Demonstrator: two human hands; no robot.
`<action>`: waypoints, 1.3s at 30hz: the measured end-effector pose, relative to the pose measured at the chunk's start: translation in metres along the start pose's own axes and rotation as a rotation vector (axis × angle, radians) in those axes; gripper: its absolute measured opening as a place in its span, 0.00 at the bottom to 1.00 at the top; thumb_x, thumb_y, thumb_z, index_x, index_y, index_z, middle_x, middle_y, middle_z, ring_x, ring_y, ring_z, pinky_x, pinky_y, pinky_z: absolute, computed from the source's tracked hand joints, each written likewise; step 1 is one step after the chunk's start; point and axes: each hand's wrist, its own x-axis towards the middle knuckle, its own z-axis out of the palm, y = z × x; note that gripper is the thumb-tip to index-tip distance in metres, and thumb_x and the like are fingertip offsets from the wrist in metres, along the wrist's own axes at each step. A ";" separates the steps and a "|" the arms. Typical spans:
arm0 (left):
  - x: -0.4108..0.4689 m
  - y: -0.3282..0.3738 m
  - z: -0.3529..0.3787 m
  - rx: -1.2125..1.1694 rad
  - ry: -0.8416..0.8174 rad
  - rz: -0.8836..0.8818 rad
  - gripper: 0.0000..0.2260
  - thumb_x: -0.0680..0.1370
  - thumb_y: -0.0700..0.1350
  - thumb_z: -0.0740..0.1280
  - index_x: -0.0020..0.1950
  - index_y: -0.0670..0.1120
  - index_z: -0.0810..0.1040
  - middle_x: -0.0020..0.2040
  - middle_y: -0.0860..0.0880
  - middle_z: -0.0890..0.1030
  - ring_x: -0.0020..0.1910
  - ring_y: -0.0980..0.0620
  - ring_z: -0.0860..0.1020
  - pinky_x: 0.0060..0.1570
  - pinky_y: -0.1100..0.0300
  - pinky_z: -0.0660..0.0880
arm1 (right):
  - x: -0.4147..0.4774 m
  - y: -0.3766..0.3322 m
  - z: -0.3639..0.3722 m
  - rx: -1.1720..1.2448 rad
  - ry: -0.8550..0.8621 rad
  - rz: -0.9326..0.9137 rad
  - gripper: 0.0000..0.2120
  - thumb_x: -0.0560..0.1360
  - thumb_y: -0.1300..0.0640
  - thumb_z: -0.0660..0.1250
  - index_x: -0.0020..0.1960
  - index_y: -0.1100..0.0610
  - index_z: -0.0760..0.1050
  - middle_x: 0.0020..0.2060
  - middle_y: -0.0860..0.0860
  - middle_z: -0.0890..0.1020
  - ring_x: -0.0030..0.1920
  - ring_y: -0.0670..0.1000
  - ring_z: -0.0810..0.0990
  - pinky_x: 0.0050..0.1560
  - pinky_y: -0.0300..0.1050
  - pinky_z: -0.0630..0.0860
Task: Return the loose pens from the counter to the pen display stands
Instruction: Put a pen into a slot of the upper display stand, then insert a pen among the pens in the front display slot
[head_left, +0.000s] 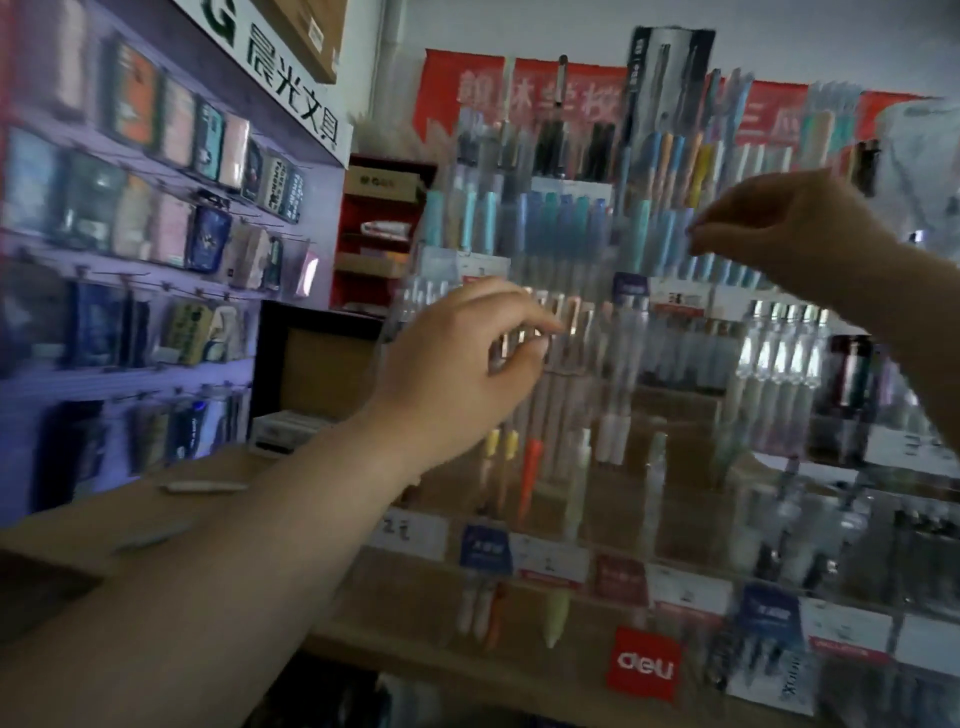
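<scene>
While motion blur softens everything, a tiered clear pen display stand (623, 364) fills the middle and right of the view, its rows packed with upright pens. Left of the stand, a wall rack (130, 208) of hanging packets is lit violet. Below that rack, left of the stand's base, runs a brown counter (104, 512). The left hand (457, 364) reaches to the stand's middle tier, thumb and forefinger curled close together against the pens there; whether they hold one cannot be told. The right hand (779, 228), at the stand's upper right, pinches the top of a pale blue pen (691, 235). Two loose pens (205, 487) lie on the counter, left of the stand.
</scene>
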 end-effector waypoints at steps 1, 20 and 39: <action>-0.013 -0.007 -0.015 0.000 -0.018 -0.003 0.08 0.71 0.43 0.62 0.46 0.46 0.79 0.42 0.56 0.74 0.44 0.61 0.72 0.43 0.71 0.68 | 0.002 -0.011 0.007 0.022 0.021 -0.035 0.03 0.71 0.56 0.66 0.40 0.52 0.78 0.36 0.55 0.80 0.29 0.43 0.75 0.34 0.29 0.72; -0.189 -0.199 -0.158 0.143 -0.311 -0.656 0.12 0.68 0.51 0.68 0.48 0.48 0.78 0.49 0.54 0.77 0.47 0.53 0.73 0.42 0.60 0.67 | -0.061 -0.206 0.303 0.082 -0.625 0.207 0.11 0.74 0.59 0.60 0.55 0.54 0.76 0.53 0.52 0.79 0.46 0.48 0.75 0.45 0.41 0.74; -0.186 -0.224 -0.168 0.238 -0.066 -0.534 0.05 0.71 0.46 0.67 0.44 0.48 0.81 0.29 0.50 0.81 0.29 0.47 0.75 0.27 0.63 0.63 | -0.073 -0.197 0.338 0.249 -0.278 0.433 0.12 0.74 0.56 0.61 0.58 0.51 0.71 0.56 0.49 0.74 0.48 0.43 0.71 0.46 0.35 0.71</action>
